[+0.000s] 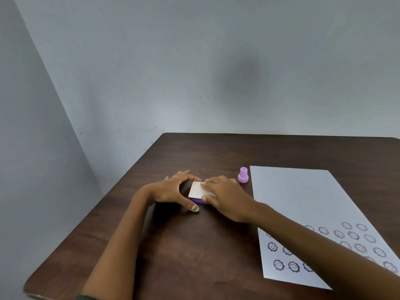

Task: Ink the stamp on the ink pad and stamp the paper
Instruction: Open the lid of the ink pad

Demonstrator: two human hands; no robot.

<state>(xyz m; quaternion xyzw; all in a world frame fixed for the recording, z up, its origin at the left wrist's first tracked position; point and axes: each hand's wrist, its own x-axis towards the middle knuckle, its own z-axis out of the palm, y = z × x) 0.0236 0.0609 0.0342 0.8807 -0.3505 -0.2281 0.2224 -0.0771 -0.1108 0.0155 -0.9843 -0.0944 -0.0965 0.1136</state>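
Purple ink pad (200, 194), white lid shut, both hands on it; stamp not picked up yet.

Left hand (173, 189) has thumb and fingers spread round the pad's left end, bracing it on the brown table (194, 245). Right hand (225, 198) lies over the lid, fingertips on top, thumb pinching the near edge. Likely step: open the lid. Hold the base firmly down, lift from one edge, keep fingers off the ink. Lilac stamp (243, 175) stands upright just right of the pad, beside the paper (303, 202), already stamped along its near part.
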